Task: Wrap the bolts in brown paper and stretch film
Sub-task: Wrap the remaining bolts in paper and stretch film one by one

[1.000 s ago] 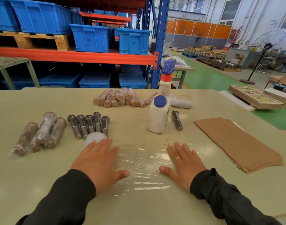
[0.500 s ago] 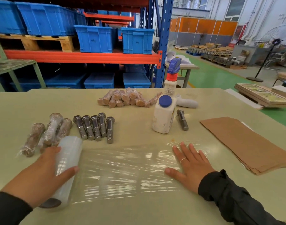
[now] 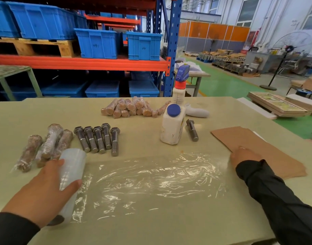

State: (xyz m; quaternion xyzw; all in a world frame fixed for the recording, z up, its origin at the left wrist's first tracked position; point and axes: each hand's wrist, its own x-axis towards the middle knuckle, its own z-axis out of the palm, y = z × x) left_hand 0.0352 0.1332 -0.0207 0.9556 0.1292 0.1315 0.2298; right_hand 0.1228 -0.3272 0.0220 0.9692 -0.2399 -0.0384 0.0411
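Now, step in hand: laying out the wrapping materials; a sheet of stretch film point(image 3: 151, 183) lies spread flat on the table point(image 3: 151, 230), crinkled and glinting, still joined to its roll.
Left hand: the left hand point(image 3: 45, 190) grasps the stretch film roll point(image 3: 72, 175) at about 9 o'clock of the sheet, thumb curled over its near side, the roll lying on the table along the sheet's left edge.
Right hand: the right hand point(image 3: 243, 156) rests on the near corner of the brown paper stack point(image 3: 257, 147) at 3 o'clock of the sheet; its fingers are hidden behind the knuckles, so I cannot tell whether they pinch a sheet or only press it.
Bare bolts: five steel bolts point(image 3: 98, 138) lie side by side at 11 o'clock of the film, threads toward the person; one single bolt point(image 3: 192, 129) lies just beside a white bottle point(image 3: 171, 126) at 1 o'clock.
Finished work: three film-wrapped bolts point(image 3: 45, 147) sit left of the bare row, touching the roll's far end or nearly so; a heap of paper-wrapped bolts point(image 3: 134, 107) lies at 12 o'clock, far back.
Next move, as I judge it: free one brown sheet from the stack, bring it onto or beside the film, then fetch a bare bolt to roll up in it; the film probably needs severing from the roll.
Care needed: lifting only the top sheet, and keeping the film from clinging to itself.
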